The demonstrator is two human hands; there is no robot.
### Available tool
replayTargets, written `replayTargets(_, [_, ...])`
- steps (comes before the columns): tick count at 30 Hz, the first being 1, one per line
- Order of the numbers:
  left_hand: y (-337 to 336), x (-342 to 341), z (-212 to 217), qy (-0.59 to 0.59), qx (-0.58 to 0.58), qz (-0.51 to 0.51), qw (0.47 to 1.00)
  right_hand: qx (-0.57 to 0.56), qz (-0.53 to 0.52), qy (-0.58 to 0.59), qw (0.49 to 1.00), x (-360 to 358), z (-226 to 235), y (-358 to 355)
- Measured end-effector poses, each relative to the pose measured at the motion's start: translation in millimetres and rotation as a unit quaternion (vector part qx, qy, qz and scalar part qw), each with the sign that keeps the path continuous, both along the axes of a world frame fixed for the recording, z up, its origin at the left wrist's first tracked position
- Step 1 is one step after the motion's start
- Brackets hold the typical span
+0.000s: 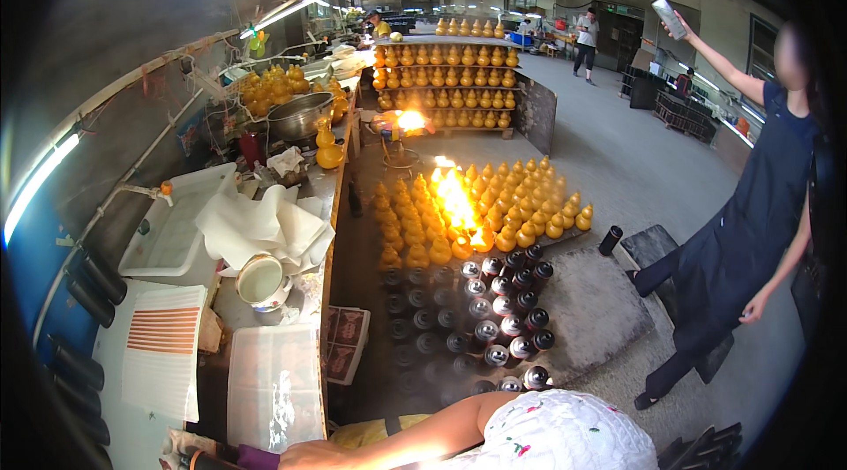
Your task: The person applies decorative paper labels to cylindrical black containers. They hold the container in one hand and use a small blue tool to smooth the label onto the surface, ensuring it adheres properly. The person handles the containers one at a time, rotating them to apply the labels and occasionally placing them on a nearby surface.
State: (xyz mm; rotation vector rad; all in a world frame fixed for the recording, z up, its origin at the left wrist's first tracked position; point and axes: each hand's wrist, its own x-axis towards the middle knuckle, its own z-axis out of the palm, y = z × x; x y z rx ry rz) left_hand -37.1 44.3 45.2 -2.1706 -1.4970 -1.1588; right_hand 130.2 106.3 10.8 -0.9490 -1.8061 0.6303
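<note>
At the lower edge, a bare arm in a white, flower-embroidered sleeve reaches left toward the bench. It ends in my right hand [304, 455], closed and partly cut off by the frame. Against this hand lies a purple cloth-like piece [258, 458]; whatever is inside the fingers cannot be made out. Farther left, beside the purple piece, is a dark cylinder with an orange band [205, 459]. A translucent sheet [275, 373] rests on the bench just beyond the hand. My left hand is outside the picture.
Bright flames [454, 196] rise among yellow gourd-shaped bottles [520, 192] on the floor. Dark, silver-topped cans [503, 305] stand nearer. The bench holds a white tray [141, 249], crumpled cloth [256, 221] and a pot [262, 281]. A person in dark clothes [737, 232] stands right, raising a silvery block.
</note>
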Motion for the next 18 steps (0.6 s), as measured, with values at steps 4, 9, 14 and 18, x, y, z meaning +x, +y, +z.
replayTargets(4, [-6.7,-7.6,3.9,0.059,-0.014,0.048,0.997,-0.003,0.008,0.001,1.0,3.3,10.3,-3.6])
replayTargets(9, [-7.1,-15.7,-9.7,0.017,-0.006,0.033,0.999,-0.021,-0.022,-0.028,0.999,0.5,1.0,-3.2])
replayTargets(14, [-9.7,-3.6,4.5,-0.007,-0.007,0.027,1.0,-0.036,-0.025,-0.038,0.998,1.5,-0.2,-2.9])
replayTargets(18, [-11.3,-8.7,-11.0,-0.026,-0.021,0.03,0.999,-0.023,-0.039,-0.044,0.998,2.1,-1.0,-3.3])
